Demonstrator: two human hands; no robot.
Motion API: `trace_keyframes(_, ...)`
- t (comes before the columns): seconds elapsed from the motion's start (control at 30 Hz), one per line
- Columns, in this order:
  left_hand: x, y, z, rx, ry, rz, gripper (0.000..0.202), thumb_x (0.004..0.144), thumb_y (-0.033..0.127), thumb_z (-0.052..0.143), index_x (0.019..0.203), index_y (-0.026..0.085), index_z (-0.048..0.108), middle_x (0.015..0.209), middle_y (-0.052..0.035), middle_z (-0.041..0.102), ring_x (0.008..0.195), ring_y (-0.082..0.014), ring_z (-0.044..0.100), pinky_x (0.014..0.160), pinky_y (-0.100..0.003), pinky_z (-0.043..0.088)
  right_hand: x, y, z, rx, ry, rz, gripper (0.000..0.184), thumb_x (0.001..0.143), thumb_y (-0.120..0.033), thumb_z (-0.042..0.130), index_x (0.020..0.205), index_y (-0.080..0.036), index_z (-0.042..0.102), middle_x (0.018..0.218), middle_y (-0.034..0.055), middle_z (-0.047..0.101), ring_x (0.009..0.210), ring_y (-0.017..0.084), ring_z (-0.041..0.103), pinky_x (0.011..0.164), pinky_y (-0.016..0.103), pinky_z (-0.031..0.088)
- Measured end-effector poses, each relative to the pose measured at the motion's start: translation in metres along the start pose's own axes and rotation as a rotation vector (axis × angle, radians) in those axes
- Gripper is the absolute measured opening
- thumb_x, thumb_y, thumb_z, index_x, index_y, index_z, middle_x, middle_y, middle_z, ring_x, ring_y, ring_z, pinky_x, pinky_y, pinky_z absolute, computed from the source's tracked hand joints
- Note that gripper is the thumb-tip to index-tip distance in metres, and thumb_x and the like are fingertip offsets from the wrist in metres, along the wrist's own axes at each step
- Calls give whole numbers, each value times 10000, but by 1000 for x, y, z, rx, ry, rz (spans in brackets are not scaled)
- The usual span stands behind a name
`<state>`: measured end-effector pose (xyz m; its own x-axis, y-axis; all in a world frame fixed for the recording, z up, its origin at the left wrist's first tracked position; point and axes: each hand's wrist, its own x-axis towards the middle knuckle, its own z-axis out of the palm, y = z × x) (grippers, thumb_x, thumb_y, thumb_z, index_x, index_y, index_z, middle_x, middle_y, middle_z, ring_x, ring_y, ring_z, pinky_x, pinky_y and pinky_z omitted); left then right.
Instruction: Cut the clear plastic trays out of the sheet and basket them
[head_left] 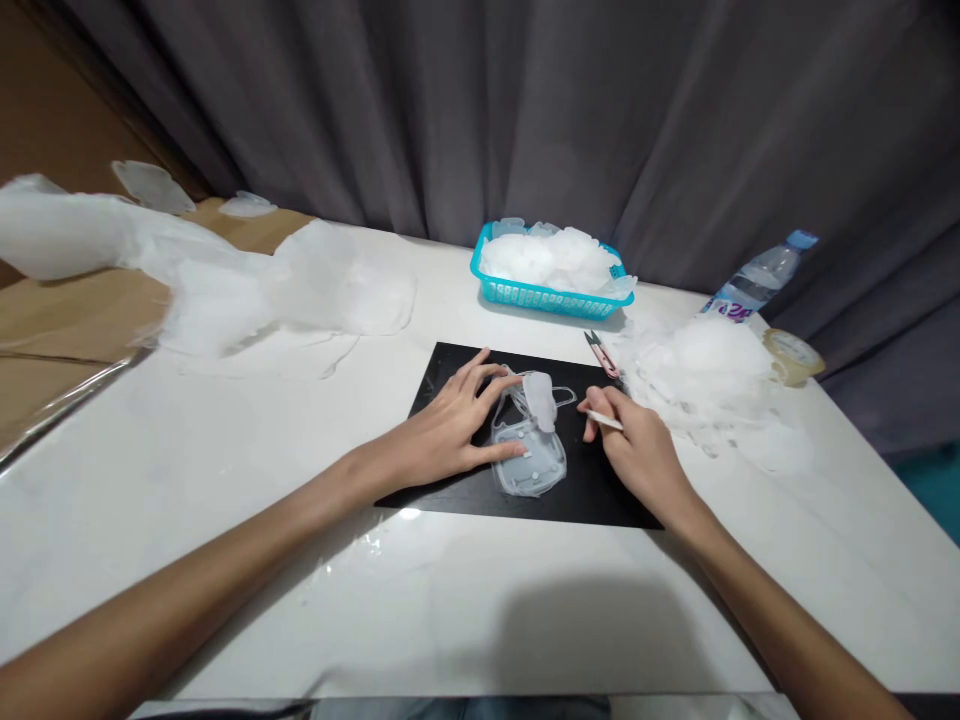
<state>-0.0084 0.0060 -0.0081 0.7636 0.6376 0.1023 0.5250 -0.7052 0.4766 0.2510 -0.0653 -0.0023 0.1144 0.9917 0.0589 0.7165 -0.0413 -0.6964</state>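
Note:
My left hand [469, 415] lies with its fingers spread over a black mat [457, 497]. Its thumb touches a translucent, rounded plastic-like piece [529, 470] that has small white spots on it. Near the index fingertip is a smaller whitish translucent piece [539, 400], with thin clear loops of trimmed material around it. Over the mat's right side, my right hand [626, 435] is closed around a thin white stick-like tool [604, 420]. The tool's tip points left, apart from the pieces, and its exact kind is unclear.
Behind the mat stands a turquoise basket [555, 299] of white fluffy material. Pink-handled thread snips [602, 355] lie right of it. Farther right are a white fluffy heap [697, 375], a water bottle [759, 280] and a tape roll [793, 357]. White sheeting [225, 300] covers the left back.

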Motion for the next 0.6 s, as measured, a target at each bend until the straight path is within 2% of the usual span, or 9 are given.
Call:
trace_keyframes(0.07, 4, -1, -2, 2, 19, 13, 663, 976, 605, 602, 1492, 245, 393, 1628, -146, 330, 1609, -389, 78, 1279, -588, 238, -1, -2, -3, 112, 99, -90, 523, 1082, -580, 313, 874, -240, 651, 867, 49, 728, 858, 230, 670, 811, 358, 468)
trace_keyframes(0.17, 8, -1, -7, 11, 102, 47, 505, 959, 444, 647, 1377, 236, 453, 1617, -134, 359, 1557, -376, 195, 1251, -580, 283, -5, -6, -9, 281, 140, -181, 691, 1051, -714, 197, 960, -243, 695, 965, 67, 711, 956, 234, 647, 915, 375, 489)
trace_keyframes(0.2, 9, 0, -8, 12, 130, 55, 444, 954, 381, 641, 1338, 237, 472, 1600, -126, 382, 1520, -361, 251, 1235, -569, 306, -7, -6, -12, 352, 81, -192, 757, 1029, -752, 142, 994, -246, 704, 969, 67, 709, 937, 229, 649, 896, 368, 504)
trace_keyframes(0.27, 9, 1, -12, 17, 180, 59, 327, 943, 296, 616, 1248, 229, 519, 1539, -119, 437, 1425, -340, 344, 1194, -551, 346, -10, -8, -16, 502, -134, -206, 848, 987, -803, 83, 1071, -246, 717, 929, 63, 713, 828, 212, 663, 785, 346, 534)
trace_keyframes(0.3, 8, 1, -14, 22, 195, 59, 276, 941, 282, 610, 1203, 221, 547, 1488, -121, 468, 1370, -333, 382, 1173, -545, 360, -11, -9, -17, 547, -246, -219, 833, 988, -805, 119, 1089, -240, 723, 909, 60, 720, 782, 203, 670, 742, 336, 538)
trace_keyframes(0.37, 5, 2, -18, 16, 175, 75, 206, 951, 320, 623, 1126, 213, 606, 1347, -116, 529, 1252, -316, 453, 1122, -518, 391, -12, -12, -16, 528, -394, -263, 656, 1019, -742, 343, 1045, -228, 749, 925, 58, 743, 803, 200, 697, 771, 328, 545)
trace_keyframes(0.47, 1, 3, -22, -77, 8, 130, 253, 973, 444, 651, 1118, 239, 680, 1210, -83, 588, 1140, -284, 521, 1056, -449, 425, -12, -16, -11, 439, -415, -317, 282, 959, -498, 708, 924, -224, 765, 1009, 49, 762, 965, 214, 715, 873, 315, 543)
trace_keyframes(0.53, 0, 3, -23, -173, -109, 160, 284, 984, 474, 648, 1166, 263, 701, 1229, -72, 614, 1162, -277, 543, 1072, -420, 416, -10, -16, -6, 451, -406, -343, 198, 931, -424, 762, 914, -227, 768, 1044, 46, 766, 1006, 216, 716, 896, 317, 549)
trace_keyframes(0.6, 0, 2, -23, -254, -176, 169, 292, 993, 462, 644, 1204, 270, 707, 1277, -75, 616, 1218, -276, 547, 1115, -403, 394, -9, -14, -3, 454, -379, -367, 223, 983, -423, 692, 926, -223, 774, 1047, 52, 771, 1007, 214, 720, 926, 335, 545)
